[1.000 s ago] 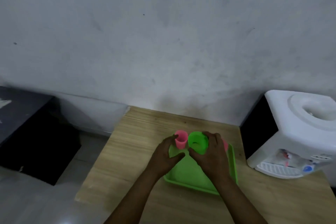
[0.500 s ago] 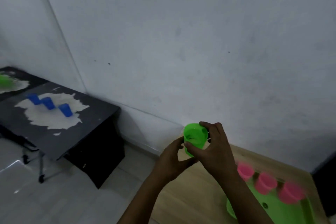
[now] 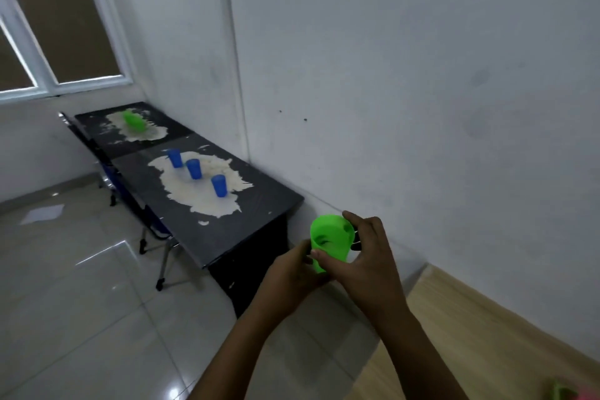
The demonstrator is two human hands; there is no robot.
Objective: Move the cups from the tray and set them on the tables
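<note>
Fingers of both hands wrap the upright green cup (image 3: 331,242); the dark counter (image 3: 227,224) lies far left.

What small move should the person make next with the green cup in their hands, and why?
Probably carry the green cup leftward toward the far black table. Both hands, left hand and right hand, hold it in mid-air; green cups stand there, while blue cups fill the nearer table.
</note>
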